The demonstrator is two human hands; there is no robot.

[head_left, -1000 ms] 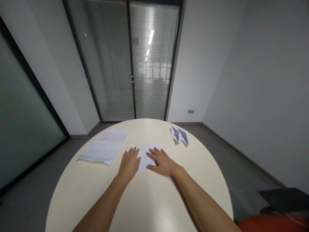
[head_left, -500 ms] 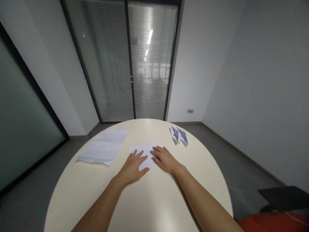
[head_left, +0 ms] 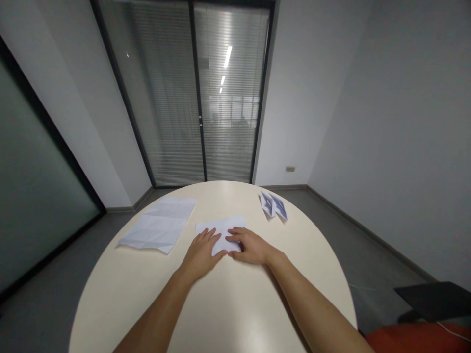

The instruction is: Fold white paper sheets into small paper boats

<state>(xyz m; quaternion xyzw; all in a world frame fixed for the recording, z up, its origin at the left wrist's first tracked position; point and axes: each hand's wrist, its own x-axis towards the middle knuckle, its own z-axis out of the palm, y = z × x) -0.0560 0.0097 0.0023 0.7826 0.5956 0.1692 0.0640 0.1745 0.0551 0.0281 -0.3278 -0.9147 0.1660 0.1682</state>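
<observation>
A small white sheet of paper [head_left: 224, 225] lies flat near the middle of the round cream table [head_left: 217, 304]. My left hand [head_left: 201, 252] rests on its left part, fingers apart. On its right part lies my right hand [head_left: 250, 245], fingers spread and slightly bent. The two thumbs are close together at the paper's near edge. Parts of the paper are hidden under both hands.
A larger creased white sheet [head_left: 160, 224] lies at the table's left. Two folded papers with dark print [head_left: 273, 205] stand at the far right. Beyond the right edge are a black flat panel [head_left: 436, 300] and a red seat [head_left: 419, 338].
My right hand has moved slightly toward me and left, bringing its thumb near my left thumb. My left fingers have drawn a little closer together.
</observation>
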